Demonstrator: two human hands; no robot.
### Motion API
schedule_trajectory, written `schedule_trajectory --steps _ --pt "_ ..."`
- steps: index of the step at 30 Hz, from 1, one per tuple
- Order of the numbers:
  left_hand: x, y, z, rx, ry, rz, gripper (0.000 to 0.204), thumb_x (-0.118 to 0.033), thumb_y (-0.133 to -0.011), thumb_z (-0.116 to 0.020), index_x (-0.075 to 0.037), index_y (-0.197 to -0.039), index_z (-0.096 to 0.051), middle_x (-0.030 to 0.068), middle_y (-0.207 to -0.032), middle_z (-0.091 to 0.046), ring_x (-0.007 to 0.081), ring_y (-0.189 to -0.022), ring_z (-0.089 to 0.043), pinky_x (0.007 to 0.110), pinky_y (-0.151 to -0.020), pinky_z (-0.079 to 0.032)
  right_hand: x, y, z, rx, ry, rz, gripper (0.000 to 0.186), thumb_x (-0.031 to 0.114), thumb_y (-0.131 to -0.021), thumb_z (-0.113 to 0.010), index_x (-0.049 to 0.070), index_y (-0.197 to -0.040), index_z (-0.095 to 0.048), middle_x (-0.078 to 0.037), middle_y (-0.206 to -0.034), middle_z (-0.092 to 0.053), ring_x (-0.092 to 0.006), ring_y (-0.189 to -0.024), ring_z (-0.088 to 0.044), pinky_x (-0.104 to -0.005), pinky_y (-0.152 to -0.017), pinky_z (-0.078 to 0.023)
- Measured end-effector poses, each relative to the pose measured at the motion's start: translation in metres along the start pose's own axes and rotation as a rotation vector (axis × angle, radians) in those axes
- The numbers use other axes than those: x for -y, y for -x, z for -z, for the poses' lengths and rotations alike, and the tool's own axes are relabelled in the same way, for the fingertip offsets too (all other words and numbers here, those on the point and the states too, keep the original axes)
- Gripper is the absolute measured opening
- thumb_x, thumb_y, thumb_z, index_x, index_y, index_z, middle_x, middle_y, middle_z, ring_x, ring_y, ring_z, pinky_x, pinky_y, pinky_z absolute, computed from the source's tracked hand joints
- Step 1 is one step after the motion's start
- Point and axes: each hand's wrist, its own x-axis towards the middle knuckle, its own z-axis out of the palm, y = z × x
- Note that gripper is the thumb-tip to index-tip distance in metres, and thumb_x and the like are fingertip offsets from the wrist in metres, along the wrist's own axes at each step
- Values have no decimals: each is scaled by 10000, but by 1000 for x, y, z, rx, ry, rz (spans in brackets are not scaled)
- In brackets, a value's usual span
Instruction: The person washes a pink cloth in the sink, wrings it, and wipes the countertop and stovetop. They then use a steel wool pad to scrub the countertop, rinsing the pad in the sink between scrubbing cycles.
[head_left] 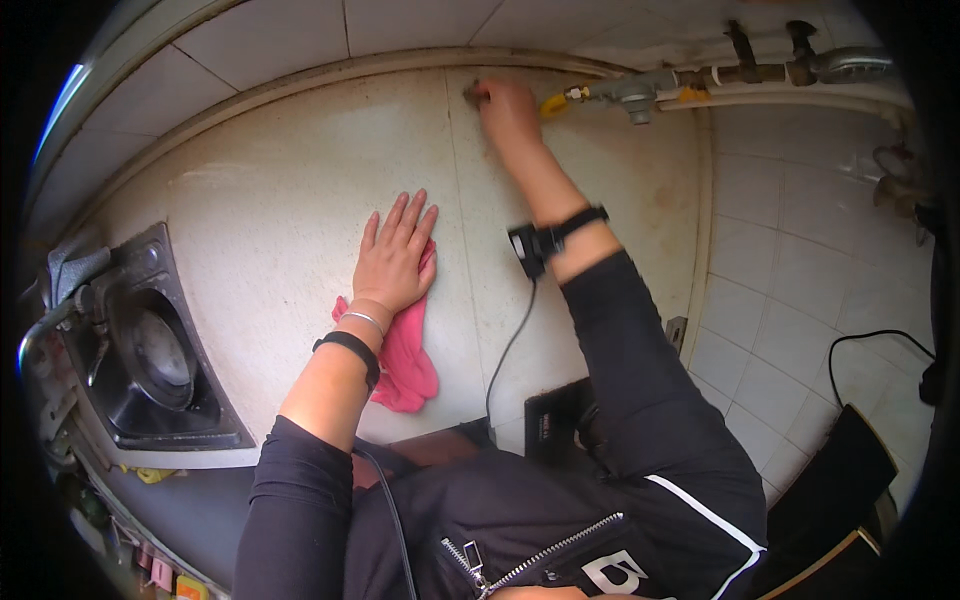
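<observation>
My left hand (pixel 393 262) lies flat on the pale countertop (pixel 270 250) with its fingers stretched forward. Under its palm and wrist is a crumpled pink cloth (pixel 405 355), which spreads toward the near edge. My right hand (pixel 508 115) reaches to the far side of the counter, close to the back wall. Its fingers are bent closed around a small dark thing (pixel 472 95), mostly hidden by the hand and too small to name. A seam in the countertop runs between my two hands.
At the left is a black sink (pixel 150 345) with a faucet (pixel 60 315). A grey pipe with a valve (pixel 640 95) and a yellow hose end (pixel 553 105) runs along the back right, near my right hand. White tiles (pixel 780 250) lie beyond the counter's right edge.
</observation>
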Motion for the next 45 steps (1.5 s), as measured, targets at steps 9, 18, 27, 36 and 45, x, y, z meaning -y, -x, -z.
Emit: schedule_trajectory --steps 9,18,27,36,45 --pt "2 1 -3 -26 40 -20 627 -295 -864 -547 -182 -1464 -403 34 -1576 -305 220 -1457 -273 495 -1159 -239 4 -19 -4 -17 22 -52 148 80 -813 -650 86 -939 -729 -136 -980 -664 -332 -962 -617 -443 -845 -507" --pt "2 1 -2 -4 21 -2 600 -290 -883 -541 -195 -1461 -411 10 -1584 -286 194 -1462 -256 481 -1167 -247 -12 -11 -13 5 114 -46 161 81 -846 -628 81 -978 -719 -142 -1037 -664 -337 -977 -618 -439 -844 -512" --pt "3 0 -3 18 75 5 626 -292 -859 -552 -190 -1461 -412 23 -1585 -291 209 -1464 -260 485 -1168 -221 19 78 6 99 19 -26 214 44 -811 -608 101 -986 -717 -107 -1059 -654 -332 -1035 -570 -432 -866 -478" --pt "-1 -3 -8 12 -35 -18 612 -257 -876 -527 -165 -1469 -408 46 -1590 -288 254 -1471 -249 525 -1162 -201 -164 171 72 -221 213 -548 459 81 -957 -486 9 -1407 -429 -189 -1460 -425 -356 -1359 -375 -415 -1135 -305" --pt "-1 -3 -8 7 -121 -59 653 -266 -876 -520 -155 -1499 -362 68 -1601 -261 278 -1479 -229 512 -1169 -169 -298 308 137 -15 61 -524 157 114 -855 -706 40 -993 -690 -122 -1097 -609 -286 -1003 -611 -385 -859 -498"
